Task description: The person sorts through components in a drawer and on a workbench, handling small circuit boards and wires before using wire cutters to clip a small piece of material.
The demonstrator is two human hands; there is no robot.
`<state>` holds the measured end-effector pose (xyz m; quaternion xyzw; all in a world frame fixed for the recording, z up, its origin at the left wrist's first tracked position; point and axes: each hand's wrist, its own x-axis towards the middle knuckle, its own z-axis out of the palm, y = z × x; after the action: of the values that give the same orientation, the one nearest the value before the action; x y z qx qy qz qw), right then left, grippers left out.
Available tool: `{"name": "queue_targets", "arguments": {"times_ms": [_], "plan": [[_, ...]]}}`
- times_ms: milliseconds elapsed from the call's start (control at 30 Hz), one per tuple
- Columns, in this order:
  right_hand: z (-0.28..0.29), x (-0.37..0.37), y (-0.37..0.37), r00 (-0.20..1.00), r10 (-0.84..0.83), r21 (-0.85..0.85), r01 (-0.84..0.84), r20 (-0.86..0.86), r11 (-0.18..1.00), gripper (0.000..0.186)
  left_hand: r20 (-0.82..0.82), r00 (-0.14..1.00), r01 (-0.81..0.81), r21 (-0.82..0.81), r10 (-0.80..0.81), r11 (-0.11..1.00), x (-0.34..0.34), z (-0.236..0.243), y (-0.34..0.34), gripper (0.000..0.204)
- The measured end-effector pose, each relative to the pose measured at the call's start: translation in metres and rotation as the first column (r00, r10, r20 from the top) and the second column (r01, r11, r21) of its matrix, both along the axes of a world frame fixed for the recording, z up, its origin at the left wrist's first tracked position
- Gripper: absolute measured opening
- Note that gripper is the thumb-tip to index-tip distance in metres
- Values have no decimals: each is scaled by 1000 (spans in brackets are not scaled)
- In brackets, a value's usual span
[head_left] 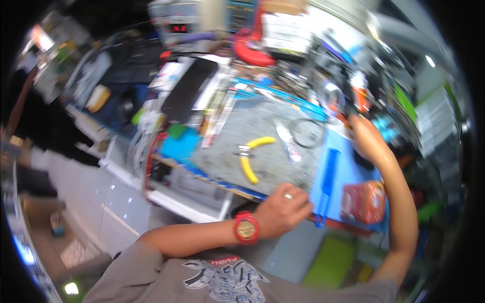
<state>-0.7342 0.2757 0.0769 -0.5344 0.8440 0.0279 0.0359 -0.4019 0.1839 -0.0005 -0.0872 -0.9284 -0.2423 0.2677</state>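
My left hand [284,211], with a ring and a red watch at its wrist, rests by the near edge of the grey work mat [222,164]. Its fingers are curled, and whatever may be inside them is hidden. Farther right, my right hand [366,137] reaches toward a crowd of tools; its fingers are blurred and partly hidden. An orange-handled tool [360,98] stands just beyond it. On the mat lie yellow-handled pliers [246,160], a slim item in a clear packet [289,144] and a dark coiled cable [306,133].
A blue strap-like tool [329,174] lies on a light blue sheet beside a red box [362,202]. A dark flat panel [191,87] sits at the back left. Below the bench, a white drawer [189,199] stands pulled out. Another person [53,118] is at far left.
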Motion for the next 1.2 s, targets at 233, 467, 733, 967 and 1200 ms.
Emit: {"name": "queue_targets", "arguments": {"times_ms": [233, 467, 733, 967, 1200], "plan": [[5, -7, -6, 910, 361, 329, -284, -204, 901, 31, -138, 989, 52, 57, -44, 997, 51, 9, -18, 31], [-37, -36, -5, 801, 400, 322, -273, -446, 906, 19, -101, 993, -58, 91, 67, 994, 143, 21, -57, 31], [-10, -15, -14, 869, 277, 321, -147, -411, 936, 15, -13, 955, -284, 257, 297, 924, 200, 38, -91, 34], [95, 68, 1, 995, 66, -9, -67, -70, 998, 17, -30, 967, -198, 529, 252, 825, 194, 57, -102, 23], [145, 222, 3, 612, -264, -16, 412, 746, 911, 20, 179, 984, -156, 875, -7, 458, 162, 88, -84, 31]]}}
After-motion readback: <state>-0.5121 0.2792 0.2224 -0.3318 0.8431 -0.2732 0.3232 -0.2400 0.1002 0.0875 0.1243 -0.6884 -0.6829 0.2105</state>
